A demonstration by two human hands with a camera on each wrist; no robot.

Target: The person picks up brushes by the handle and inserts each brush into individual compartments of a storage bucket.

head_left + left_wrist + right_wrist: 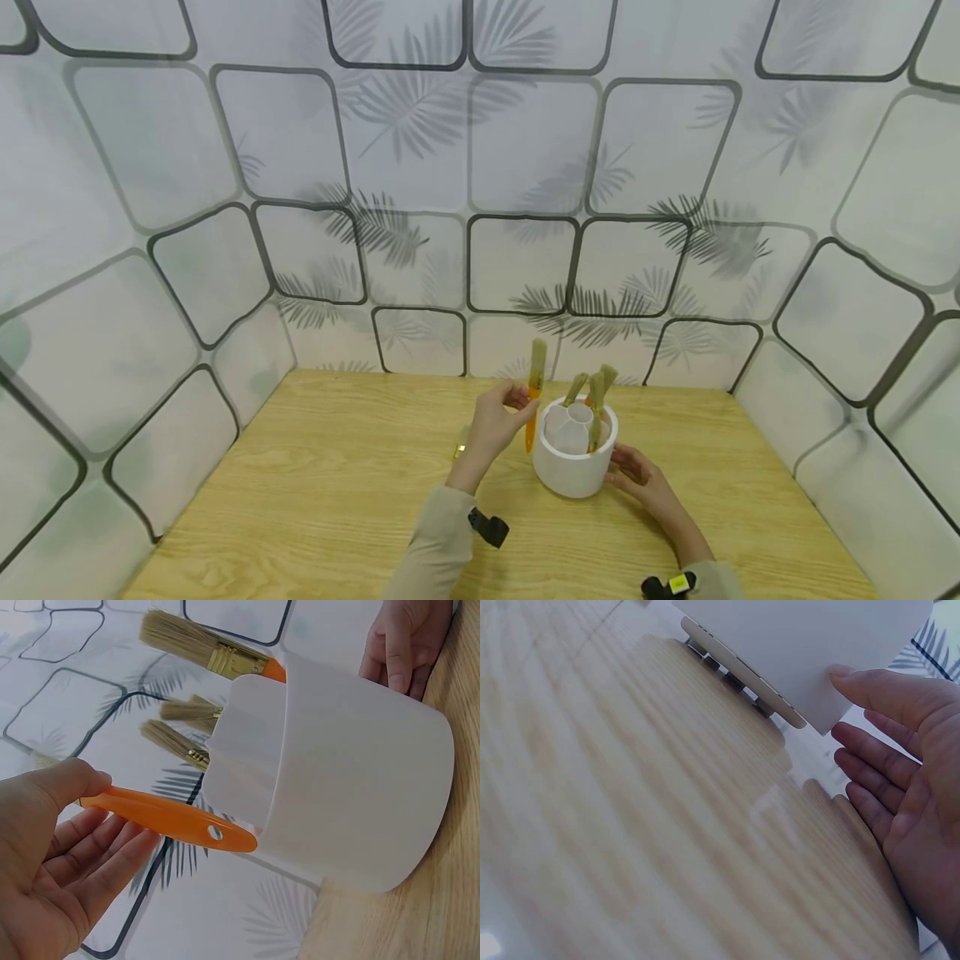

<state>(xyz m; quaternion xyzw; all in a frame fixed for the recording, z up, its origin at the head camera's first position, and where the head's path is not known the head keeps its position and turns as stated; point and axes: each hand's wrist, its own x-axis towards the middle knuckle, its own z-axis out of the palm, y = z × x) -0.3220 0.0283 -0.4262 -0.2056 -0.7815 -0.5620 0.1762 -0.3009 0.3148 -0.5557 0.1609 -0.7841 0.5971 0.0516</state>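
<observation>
In the head view my left hand (497,423) pinches a paintbrush (532,421) near the ferrule, bristles up, beside the left rim of a round white holder (573,475). The left wrist view shows the brush's orange handle (169,819) between thumb and fingers, its holed end overlapping the holder's rim. Inside the divided holder stand several more paintbrushes (180,641), bristles upward. At the holder's right side is my right hand (648,487), its thumb on the white wall (810,645) in the right wrist view and its fingers relaxed close by.
The holder stands on a light wooden table (315,500). Left of it, partly hidden behind the left wrist, lies a small gold-coloured piece (459,451). Patterned pale walls (517,258) enclose the table at the back and both sides.
</observation>
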